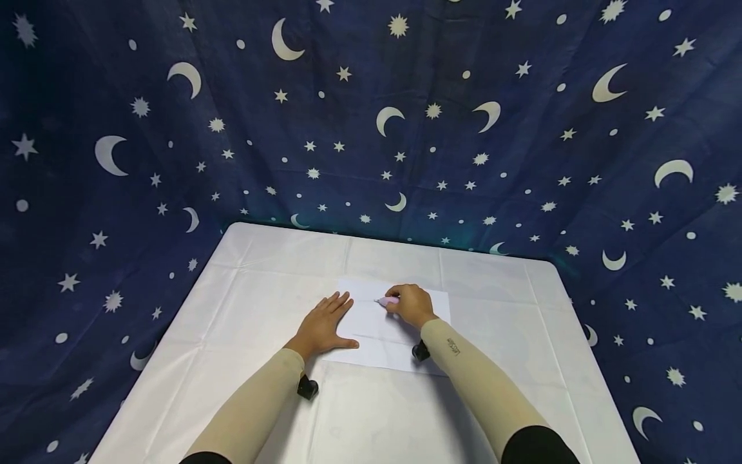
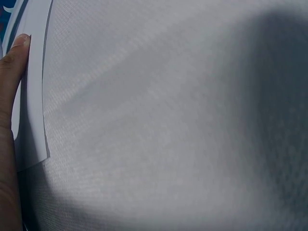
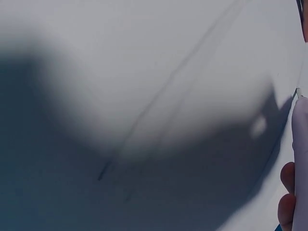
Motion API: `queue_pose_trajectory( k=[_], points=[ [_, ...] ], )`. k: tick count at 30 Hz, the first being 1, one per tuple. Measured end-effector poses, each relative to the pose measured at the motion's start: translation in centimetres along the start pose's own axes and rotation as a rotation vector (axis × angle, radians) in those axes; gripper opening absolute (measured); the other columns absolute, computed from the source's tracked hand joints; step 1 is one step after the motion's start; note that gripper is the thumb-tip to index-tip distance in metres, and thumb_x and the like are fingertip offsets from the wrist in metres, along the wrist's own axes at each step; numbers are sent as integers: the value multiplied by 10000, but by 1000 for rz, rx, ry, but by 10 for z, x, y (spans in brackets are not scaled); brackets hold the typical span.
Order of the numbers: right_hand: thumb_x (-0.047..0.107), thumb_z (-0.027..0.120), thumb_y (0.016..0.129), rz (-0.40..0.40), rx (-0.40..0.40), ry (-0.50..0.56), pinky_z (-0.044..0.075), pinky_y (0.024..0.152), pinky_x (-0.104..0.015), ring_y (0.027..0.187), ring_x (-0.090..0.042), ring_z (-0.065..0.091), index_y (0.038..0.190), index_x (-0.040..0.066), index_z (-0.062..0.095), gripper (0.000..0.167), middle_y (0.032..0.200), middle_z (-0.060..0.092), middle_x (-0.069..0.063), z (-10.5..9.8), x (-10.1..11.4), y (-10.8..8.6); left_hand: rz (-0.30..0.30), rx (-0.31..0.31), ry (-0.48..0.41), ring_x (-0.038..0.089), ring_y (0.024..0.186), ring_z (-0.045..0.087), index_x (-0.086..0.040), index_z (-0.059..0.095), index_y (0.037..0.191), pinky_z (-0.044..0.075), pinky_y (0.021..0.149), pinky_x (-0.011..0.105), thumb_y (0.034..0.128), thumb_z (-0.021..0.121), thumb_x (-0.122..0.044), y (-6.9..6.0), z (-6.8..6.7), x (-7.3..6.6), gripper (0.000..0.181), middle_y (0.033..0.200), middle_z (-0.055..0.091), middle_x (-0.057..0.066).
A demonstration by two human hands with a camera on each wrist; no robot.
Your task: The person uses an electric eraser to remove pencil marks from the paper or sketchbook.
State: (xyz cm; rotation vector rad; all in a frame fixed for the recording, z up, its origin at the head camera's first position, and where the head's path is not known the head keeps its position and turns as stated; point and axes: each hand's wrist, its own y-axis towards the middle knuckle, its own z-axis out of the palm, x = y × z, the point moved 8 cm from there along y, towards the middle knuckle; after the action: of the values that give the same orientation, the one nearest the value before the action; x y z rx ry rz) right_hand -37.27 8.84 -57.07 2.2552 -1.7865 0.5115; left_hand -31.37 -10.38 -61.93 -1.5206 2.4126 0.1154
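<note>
A white sheet of paper (image 1: 371, 354) lies flat on the white-covered table. My left hand (image 1: 324, 326) rests on its left part, fingers straight and thumb spread toward the right. Only the thumb side of that hand (image 2: 10, 82) shows in the left wrist view, by the paper's edge (image 2: 34, 110). On the sheet's upper right, my right hand (image 1: 413, 305) pinches a lilac pen-like tool (image 1: 388, 301) with a narrow grey tip pointing left. The tip meets a dark line beside the tool (image 3: 302, 144) in the right wrist view; whether it is drawn or cut, I cannot tell.
Another thin line (image 3: 156, 98) runs slantwise across the paper. Fold creases mark the white table cover (image 1: 498, 361). A dark blue cloth (image 1: 348, 116) with moons and stars hangs behind and beside the table. Small black cameras (image 1: 307, 387) sit at both wrists.
</note>
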Motion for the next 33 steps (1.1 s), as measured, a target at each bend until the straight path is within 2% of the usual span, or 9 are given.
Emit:
queue_pose_trajectory(
  k=[6, 13, 18, 24, 33],
  points=[
    [251, 793, 801, 13, 15, 12, 535, 799, -356, 909, -162, 661, 1027, 206, 774, 232, 1028, 745, 8, -1, -3, 0, -1, 1, 17, 208, 1529, 110, -176, 271, 1571, 136, 1242, 409, 722, 579, -834, 0, 1, 1, 1117, 1649, 175, -15],
    [263, 795, 800, -23, 17, 33, 534, 802, -375, 896, -177, 660, 1023, 194, 773, 235, 997, 748, 1, 5, 9, 3, 22, -31, -15, 239, 1523, 148, -146, 305, 1559, 168, 1233, 447, 726, 607, -808, 1, 3, 0, 1105, 1640, 217, 13],
    [263, 793, 805, -28, 7, 31, 535, 824, -379, 915, -180, 666, 1026, 192, 774, 233, 999, 749, 6, 7, 13, 4, 2, -17, -1, 214, 1528, 120, -162, 288, 1565, 148, 1239, 422, 720, 615, -807, 1, 3, 2, 1111, 1645, 194, -9],
    [267, 796, 804, -1, 0, 16, 535, 813, -370, 919, -174, 664, 1019, 199, 775, 226, 1007, 747, 10, -1, 0, -1, -3, 7, 20, 209, 1529, 110, -174, 264, 1573, 142, 1241, 411, 722, 574, -837, 3, 2, -1, 1122, 1650, 171, -17],
    [260, 795, 806, 40, 10, -6, 534, 835, -384, 938, -193, 658, 1025, 185, 774, 232, 1035, 742, -10, -14, -19, -12, 18, -18, -1, 242, 1523, 149, -144, 302, 1559, 163, 1236, 433, 726, 608, -806, 0, 0, -1, 1108, 1641, 211, 16]
  ],
)
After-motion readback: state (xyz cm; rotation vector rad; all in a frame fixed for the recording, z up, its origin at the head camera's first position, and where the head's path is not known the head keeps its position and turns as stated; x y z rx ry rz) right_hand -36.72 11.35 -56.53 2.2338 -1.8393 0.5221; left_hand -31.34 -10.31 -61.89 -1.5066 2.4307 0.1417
